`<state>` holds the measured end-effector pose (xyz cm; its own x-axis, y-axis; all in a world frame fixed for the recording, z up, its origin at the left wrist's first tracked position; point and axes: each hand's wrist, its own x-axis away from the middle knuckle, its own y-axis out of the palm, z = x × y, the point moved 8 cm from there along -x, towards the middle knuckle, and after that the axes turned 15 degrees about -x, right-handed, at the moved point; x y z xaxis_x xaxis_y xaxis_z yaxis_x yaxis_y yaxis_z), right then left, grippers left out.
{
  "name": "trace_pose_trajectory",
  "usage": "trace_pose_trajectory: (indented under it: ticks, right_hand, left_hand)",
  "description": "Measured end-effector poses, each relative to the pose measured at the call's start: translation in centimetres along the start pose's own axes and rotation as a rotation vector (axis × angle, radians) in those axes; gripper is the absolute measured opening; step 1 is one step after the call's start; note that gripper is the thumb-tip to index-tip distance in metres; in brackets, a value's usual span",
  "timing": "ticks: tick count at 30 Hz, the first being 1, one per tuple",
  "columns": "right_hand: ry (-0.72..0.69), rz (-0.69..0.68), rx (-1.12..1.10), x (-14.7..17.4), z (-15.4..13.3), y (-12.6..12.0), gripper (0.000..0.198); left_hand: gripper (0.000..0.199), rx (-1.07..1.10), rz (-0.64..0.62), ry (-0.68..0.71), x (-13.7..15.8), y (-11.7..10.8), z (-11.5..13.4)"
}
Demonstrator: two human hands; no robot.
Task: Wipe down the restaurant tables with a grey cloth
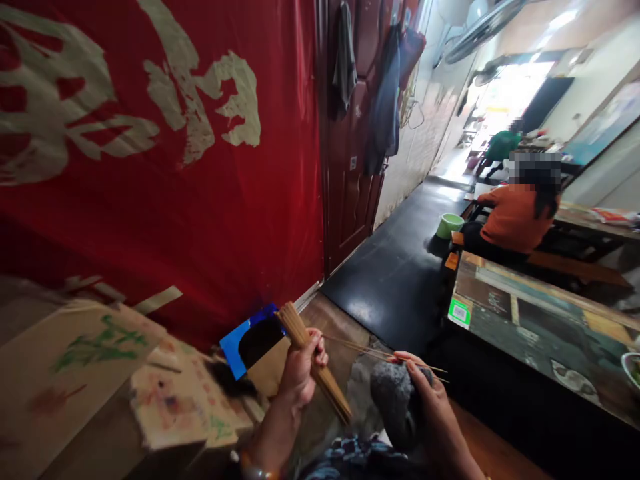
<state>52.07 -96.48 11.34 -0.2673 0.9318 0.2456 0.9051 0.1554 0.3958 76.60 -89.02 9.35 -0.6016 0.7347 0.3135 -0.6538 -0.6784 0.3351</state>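
Note:
My left hand is wrapped round a thick bundle of bamboo skewers, which slants from upper left to lower right. With its fingertips, my right hand pinches a few loose skewers. These lie nearly level, and their far ends reach back to my left hand. Just beside and below my right fingers is a dark grey, fuzzy, rounded thing, whose kind I cannot make out. A patterned dark cloth shows at the bottom, below both hands.
Cardboard boxes and a blue open box stand at left by a red banner. At right is a table with a green code card. A person in orange sits beyond, near a green bucket.

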Motion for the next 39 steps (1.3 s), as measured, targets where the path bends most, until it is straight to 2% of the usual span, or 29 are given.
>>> trace_pose_trajectory:
  ticks: [4, 8, 12, 17, 20, 24, 29, 34, 39]
  right_hand:
    - [0.025, 0.024, -0.077, -5.4, 0.1, -0.2, 0.047]
    - [-0.001, 0.075, -0.132, -12.1, -1.4, -2.0, 0.050]
    - [-0.060, 0.097, -0.192, -20.1, -4.6, -4.8, 0.053]
    - [-0.210, 0.164, -0.196, -29.9, -10.9, -8.4, 0.048]
    - [-0.266, 0.223, -0.186, -34.7, -14.6, -9.9, 0.048]
    - [-0.288, 0.230, -0.181, -40.4, -17.8, -10.7, 0.047]
    - [-0.294, 0.337, -0.226, -47.6, -19.2, -12.2, 0.048]
    - [-0.277, 0.442, -0.268, -57.0, -19.5, -11.8, 0.049]
    - [-0.244, 0.484, -0.332, -68.6, -20.8, -8.0, 0.043]
  left_hand:
    - [0.045, -0.057, 0.085, 0.036, -4.2, 0.4, 0.9]
    - [0.045, -0.083, 0.075, 0.037, -9.8, 4.5, 0.7]
    - [0.048, -0.113, 0.047, 0.038, -16.7, 11.2, 0.9]
    - [0.054, -0.180, -0.069, 0.005, -24.9, 22.1, 1.9]
    - [0.053, -0.191, -0.144, -0.008, -28.8, 27.8, 2.5]
    - [0.049, -0.251, -0.235, -0.049, -33.9, 33.3, 2.5]
    - [0.045, -0.293, -0.341, -0.093, -41.9, 39.5, 1.6]
    - [0.038, -0.321, -0.495, -0.087, -52.9, 46.0, 1.5]
    - [0.037, -0.329, -0.545, -0.093, -66.1, 51.5, 4.1]
